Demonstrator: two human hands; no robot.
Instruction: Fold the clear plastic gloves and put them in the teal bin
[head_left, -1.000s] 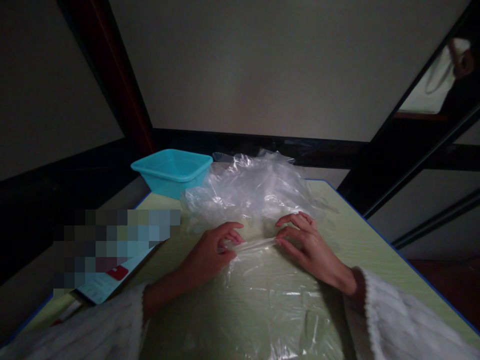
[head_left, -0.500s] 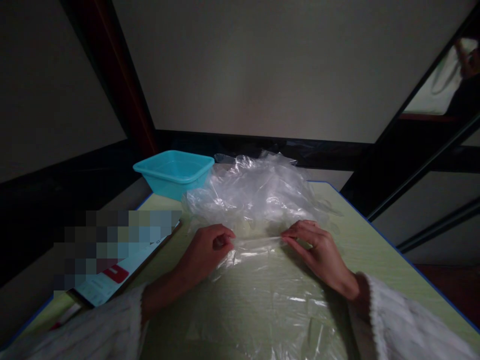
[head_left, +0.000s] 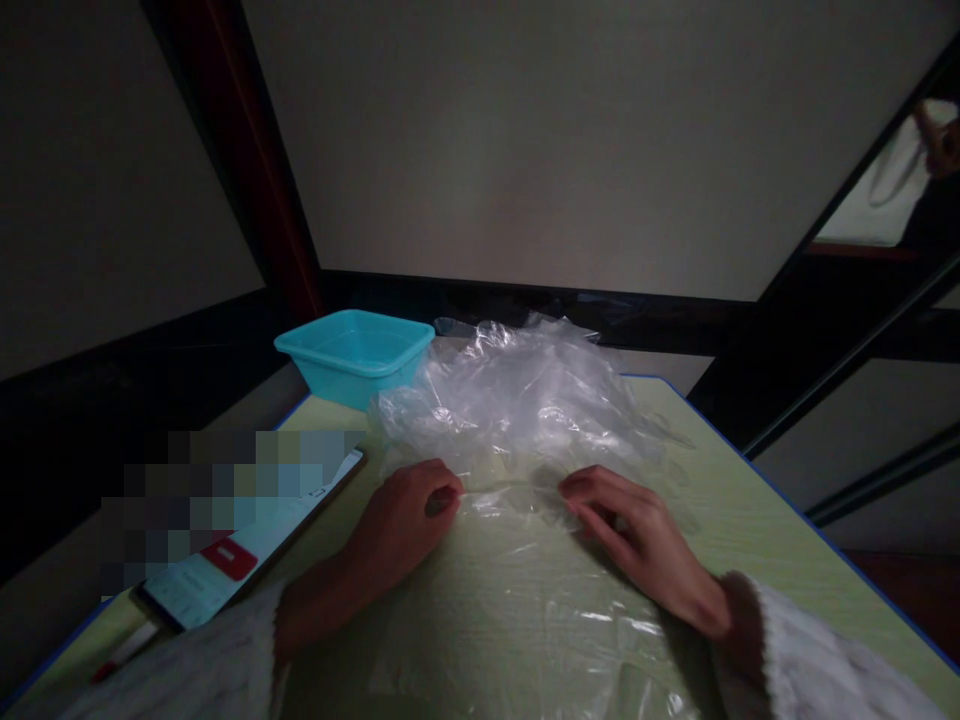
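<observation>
Pale green bench [head_left: 750, 520] carries a crumpled heap of clear plastic film [head_left: 525, 400] that spreads flat toward the person, with a turquoise basin [head_left: 352, 350] at its far left corner. The left hand [head_left: 401, 520] and right hand [head_left: 637, 540] each have their grip pinched on one thin folded edge of the film, stretched between them. An even, low pull would likely hold that crease straight without tearing.

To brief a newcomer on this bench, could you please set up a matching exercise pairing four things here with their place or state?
1 basin
2 clear plastic
3 phone
4 left hand

A pinches a fold
B crumpled, see-through heap
C turquoise, far left
D screen lit, near left edge

Pairs: 1-C, 2-B, 3-D, 4-A.
</observation>
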